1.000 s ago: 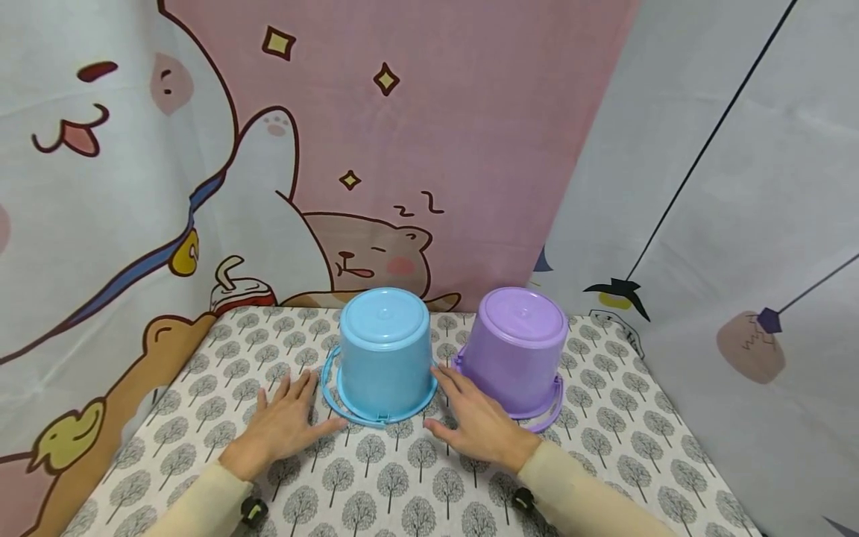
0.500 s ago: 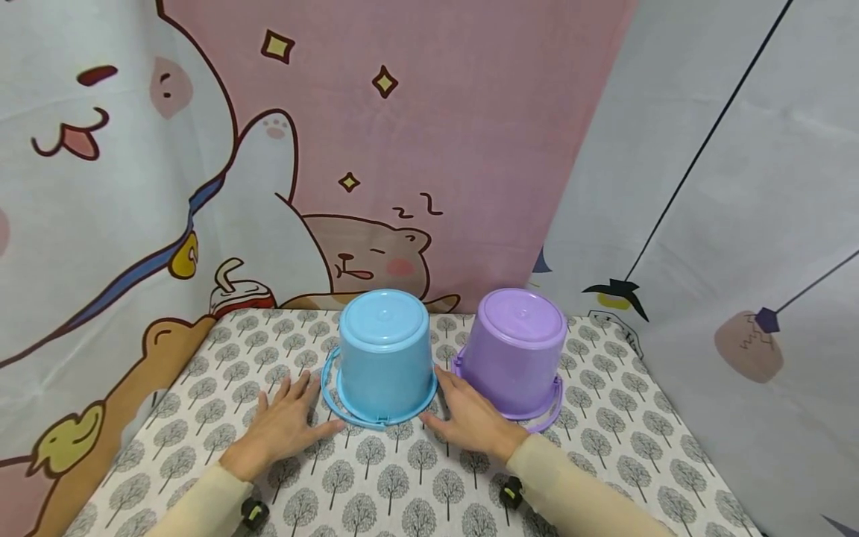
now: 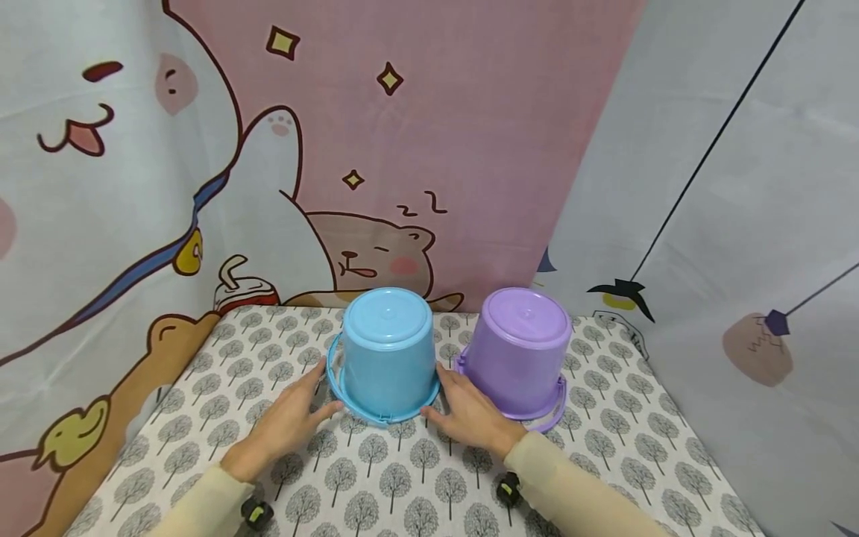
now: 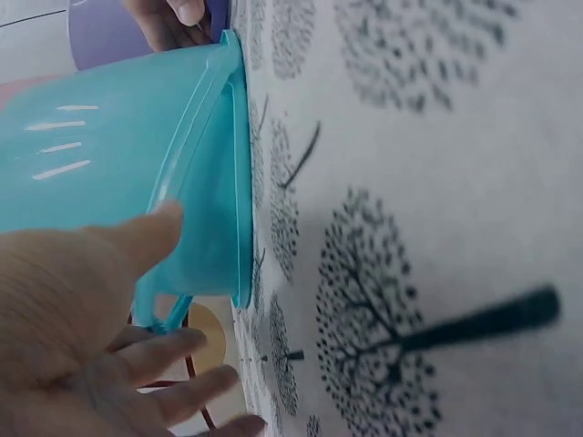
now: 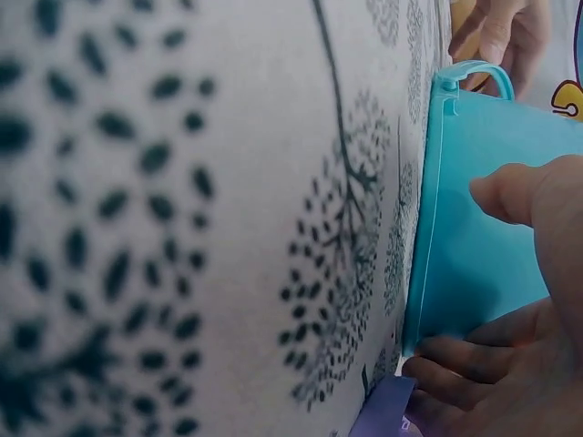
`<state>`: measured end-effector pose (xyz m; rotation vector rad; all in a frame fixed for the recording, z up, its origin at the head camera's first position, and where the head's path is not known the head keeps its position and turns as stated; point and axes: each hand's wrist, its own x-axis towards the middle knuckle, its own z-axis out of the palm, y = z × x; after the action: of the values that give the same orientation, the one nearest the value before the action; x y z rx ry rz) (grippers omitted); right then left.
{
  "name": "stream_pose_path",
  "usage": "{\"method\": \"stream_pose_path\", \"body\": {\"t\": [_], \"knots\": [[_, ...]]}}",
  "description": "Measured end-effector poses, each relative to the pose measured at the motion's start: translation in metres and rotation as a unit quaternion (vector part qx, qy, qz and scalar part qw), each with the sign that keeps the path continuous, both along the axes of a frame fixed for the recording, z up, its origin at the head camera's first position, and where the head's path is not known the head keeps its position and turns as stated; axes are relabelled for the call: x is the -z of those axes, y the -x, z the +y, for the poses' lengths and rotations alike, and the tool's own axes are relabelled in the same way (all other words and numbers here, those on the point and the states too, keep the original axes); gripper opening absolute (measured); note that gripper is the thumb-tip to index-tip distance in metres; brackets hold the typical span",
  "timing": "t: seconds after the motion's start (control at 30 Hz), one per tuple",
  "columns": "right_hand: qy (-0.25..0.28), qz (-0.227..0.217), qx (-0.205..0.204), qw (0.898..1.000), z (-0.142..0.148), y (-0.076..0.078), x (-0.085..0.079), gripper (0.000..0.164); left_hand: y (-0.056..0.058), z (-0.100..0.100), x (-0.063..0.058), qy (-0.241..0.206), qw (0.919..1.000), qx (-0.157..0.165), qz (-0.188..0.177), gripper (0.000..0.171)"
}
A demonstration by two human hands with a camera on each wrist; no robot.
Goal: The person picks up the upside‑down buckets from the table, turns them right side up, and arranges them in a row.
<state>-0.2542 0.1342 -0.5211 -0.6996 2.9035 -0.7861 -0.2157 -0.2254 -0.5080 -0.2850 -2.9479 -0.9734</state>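
In the head view we see the blue bucket (image 3: 389, 377) upside down on the table (image 3: 382, 455), between two hands. Taking it as the clock's centre, the left hand (image 3: 285, 425) lies at 8 o'clock and the right hand (image 3: 473, 414) at 4 o'clock, both with fingers aimed at its sides. The left fingers are extended, thumb apart, close to the handle (image 4: 185, 137) that loops out at 9 o'clock; we cannot tell whether they touch it. The right fingers lie close together along the rim (image 5: 423, 273), thumb spread away from them toward the bucket's front. Neither hand curls round anything.

Only the head view gives us both upturned bases, the backdrop (image 3: 483, 149), and the whole purple bucket (image 3: 520, 365), which stands at 3 o'clock from the blue one, near the right hand.

The left wrist view separates the left fingers, which overlap from above: they fan apart toward 4 o'clock, with the thumb tip in front of the handle. The right hand shows there at 12 o'clock. In the right wrist view we find the handle's joint at the bucket's 12 o'clock, the left hand just beyond, and merely a sliver of purple at 6 o'clock.
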Motion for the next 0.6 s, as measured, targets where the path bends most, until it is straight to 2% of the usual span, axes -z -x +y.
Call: {"method": "stream_pose_path", "body": {"t": [0.13, 0.2, 0.3, 0.47, 0.6], "knots": [[0.010, 0.000, 0.000, 1.000, 0.0008, 0.0016, -0.0018, 0.103, 0.0023, 0.0044, -0.0020, -0.055, 0.9980, -0.007, 0.028, 0.102], [0.014, 0.000, 0.001, 1.000, 0.0008, 0.0027, -0.0022, 0.101, 0.0036, 0.0054, -0.0016, -0.066, 0.9967, -0.009, 0.046, 0.103], [0.018, -0.004, 0.002, 1.000, 0.0010, 0.0046, -0.0016, 0.101, 0.0051, 0.0062, -0.0015, -0.070, 0.9950, -0.005, 0.072, 0.100], [0.023, -0.010, 0.002, 1.000, 0.0009, 0.0056, -0.0014, 0.100, 0.0065, 0.0074, 0.0026, -0.063, 0.9934, 0.007, 0.095, 0.092], [0.031, -0.013, -0.006, 0.999, 0.0019, 0.0053, -0.0023, 0.100, 0.0061, 0.0082, 0.0071, -0.046, 0.9944, 0.026, 0.091, 0.107]]}}
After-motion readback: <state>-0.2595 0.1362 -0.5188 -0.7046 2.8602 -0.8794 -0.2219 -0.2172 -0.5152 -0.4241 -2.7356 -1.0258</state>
